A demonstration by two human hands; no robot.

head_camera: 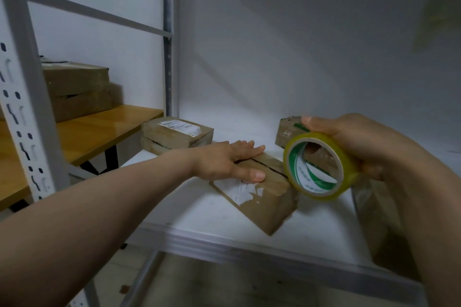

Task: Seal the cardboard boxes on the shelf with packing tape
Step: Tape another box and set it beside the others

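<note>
your left hand [229, 161] lies flat and open on the cardboard box [262, 194] near the front of the white shelf [199, 207], palm down beside the dark gap between its flaps. your right hand [359, 144] is closed around a roll of tape [321, 167], held just above the box's right end. another box [177, 136] sits further back to the left, and one [289, 132] behind the roll.

Tape roll [321, 166] right of box [264, 197]
</note>
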